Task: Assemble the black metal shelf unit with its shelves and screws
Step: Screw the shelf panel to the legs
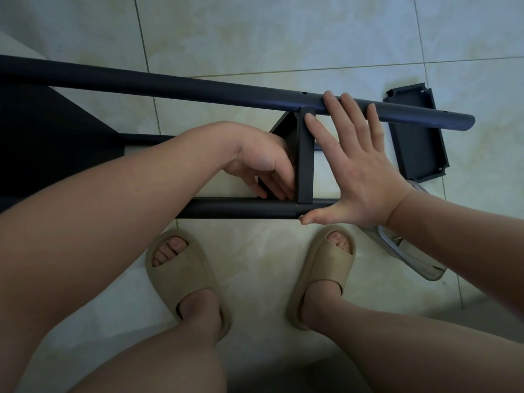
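shelf (305, 154): on edge between frame tubes (241, 208)
left hand (261, 160): left of shelf, fingers (273, 188) curled, grip unclear
right hand (354, 165): right of shelf, flat, released
handling: likely stiff, lightish; hold edges

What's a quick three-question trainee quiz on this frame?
1. True or false: the right hand grips a screwdriver.
2. Where does the spare shelf lie? A: on the floor; B: on a lap; C: against a wall.
3. Fill in: the left hand holds the fitted shelf between two black ____.
Key: 1 false; 2 A; 3 poles.
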`<action>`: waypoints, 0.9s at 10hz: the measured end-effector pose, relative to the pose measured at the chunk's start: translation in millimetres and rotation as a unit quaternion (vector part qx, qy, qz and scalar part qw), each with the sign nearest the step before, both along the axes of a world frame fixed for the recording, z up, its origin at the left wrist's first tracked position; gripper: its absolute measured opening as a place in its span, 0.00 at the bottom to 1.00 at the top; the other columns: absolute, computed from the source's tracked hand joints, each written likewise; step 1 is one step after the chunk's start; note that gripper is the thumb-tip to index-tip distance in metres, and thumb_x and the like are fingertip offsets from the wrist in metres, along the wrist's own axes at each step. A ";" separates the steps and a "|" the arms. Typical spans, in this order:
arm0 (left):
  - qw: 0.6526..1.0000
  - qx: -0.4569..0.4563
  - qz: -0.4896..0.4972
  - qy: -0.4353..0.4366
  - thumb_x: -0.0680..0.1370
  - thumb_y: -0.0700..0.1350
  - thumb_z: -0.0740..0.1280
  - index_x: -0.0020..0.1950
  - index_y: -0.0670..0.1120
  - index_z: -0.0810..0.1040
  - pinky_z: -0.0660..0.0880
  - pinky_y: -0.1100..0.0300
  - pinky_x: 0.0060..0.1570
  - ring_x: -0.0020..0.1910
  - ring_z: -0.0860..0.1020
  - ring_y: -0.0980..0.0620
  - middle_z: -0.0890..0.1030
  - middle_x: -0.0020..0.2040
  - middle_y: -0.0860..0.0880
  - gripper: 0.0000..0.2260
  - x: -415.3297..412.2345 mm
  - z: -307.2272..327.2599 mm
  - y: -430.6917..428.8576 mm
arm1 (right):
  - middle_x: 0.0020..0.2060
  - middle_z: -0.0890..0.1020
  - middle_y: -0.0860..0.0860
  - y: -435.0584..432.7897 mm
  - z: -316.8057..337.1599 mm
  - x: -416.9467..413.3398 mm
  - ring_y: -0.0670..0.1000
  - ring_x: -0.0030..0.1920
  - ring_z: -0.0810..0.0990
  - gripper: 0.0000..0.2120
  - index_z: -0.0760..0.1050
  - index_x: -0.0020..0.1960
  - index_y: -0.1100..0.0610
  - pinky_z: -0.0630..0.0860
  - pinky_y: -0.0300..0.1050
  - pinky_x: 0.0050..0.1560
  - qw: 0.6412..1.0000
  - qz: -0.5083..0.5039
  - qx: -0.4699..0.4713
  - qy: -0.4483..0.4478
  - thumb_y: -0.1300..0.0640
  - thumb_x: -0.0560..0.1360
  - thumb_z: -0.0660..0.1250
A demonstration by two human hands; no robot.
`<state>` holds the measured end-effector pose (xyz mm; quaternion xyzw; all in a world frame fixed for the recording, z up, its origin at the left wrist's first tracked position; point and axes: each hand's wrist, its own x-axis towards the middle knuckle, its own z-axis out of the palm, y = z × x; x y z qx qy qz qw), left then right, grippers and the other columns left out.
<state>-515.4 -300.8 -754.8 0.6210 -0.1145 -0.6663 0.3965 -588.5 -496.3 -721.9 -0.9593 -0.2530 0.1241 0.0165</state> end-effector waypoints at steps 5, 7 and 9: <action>1.000 -0.012 0.005 0.009 0.76 0.35 0.70 0.60 0.42 0.82 0.73 0.48 0.68 0.54 0.84 0.50 0.86 0.54 0.45 0.12 -0.7 -2.3 -0.5 | 0.81 0.48 0.65 1.6 2.6 0.2 0.67 0.81 0.44 0.63 0.50 0.83 0.59 0.43 0.73 0.76 1.000 -0.003 -0.011 0.005 0.15 0.64 0.53; 1.000 -0.019 0.001 0.011 0.76 0.36 0.70 0.58 0.43 0.83 0.73 0.46 0.67 0.54 0.84 0.50 0.86 0.53 0.46 0.11 1.3 -0.2 -0.2 | 0.81 0.46 0.64 5.1 12.4 1.5 0.67 0.81 0.43 0.64 0.47 0.83 0.57 0.44 0.73 0.76 0.999 -0.005 -0.040 0.022 0.15 0.63 0.55; 1.000 -0.007 -0.014 -0.007 0.78 0.41 0.70 0.51 0.46 0.83 0.75 0.48 0.65 0.51 0.84 0.52 0.86 0.47 0.48 0.04 -1.8 -3.2 0.7 | 0.81 0.40 0.64 12.2 24.3 6.2 0.67 0.80 0.37 0.68 0.42 0.83 0.56 0.41 0.74 0.76 0.995 0.001 -0.091 0.038 0.12 0.59 0.53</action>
